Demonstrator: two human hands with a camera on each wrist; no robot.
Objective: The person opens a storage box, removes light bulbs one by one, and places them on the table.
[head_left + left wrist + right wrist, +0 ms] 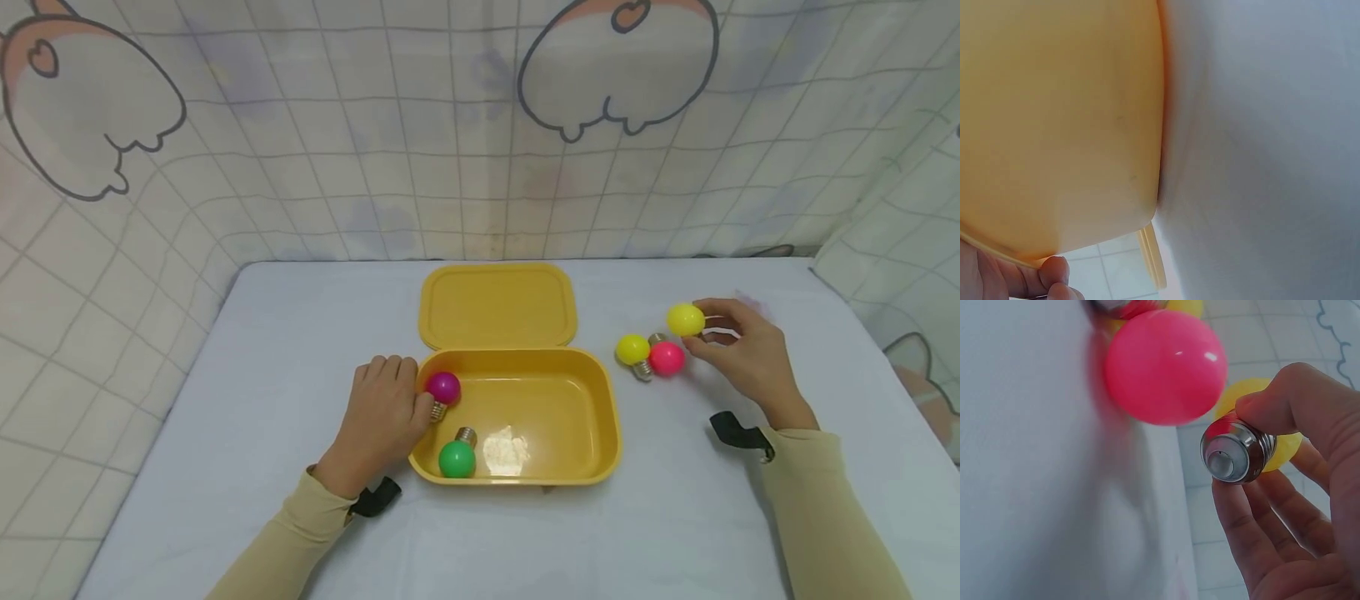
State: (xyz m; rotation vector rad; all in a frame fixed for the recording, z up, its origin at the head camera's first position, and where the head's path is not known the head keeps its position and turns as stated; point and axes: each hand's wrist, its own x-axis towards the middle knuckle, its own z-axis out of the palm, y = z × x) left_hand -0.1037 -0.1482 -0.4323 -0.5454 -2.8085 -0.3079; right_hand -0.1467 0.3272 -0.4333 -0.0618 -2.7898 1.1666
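My right hand [746, 354] pinches a yellow light bulb [686, 320] between thumb and fingers, above the right part of the table. In the right wrist view its metal screw base [1229, 456] faces the camera. Just below it lie a pink light bulb [667, 359] and a second yellow bulb [633, 350], side by side. My left hand [386, 408] grips the left rim of a yellow plastic box [615, 417]. Inside the box, at its left end, rest a magenta bulb [443, 388], partly covered by the thumb, and a green bulb [457, 459].
A yellow lid [498, 307] lies flat behind the box, at its back edge. White cloth covers the table [315, 317]. Behind it hangs a checked curtain [450, 150] with cartoon drawings. A dark cable [772, 250] runs along the back right edge.
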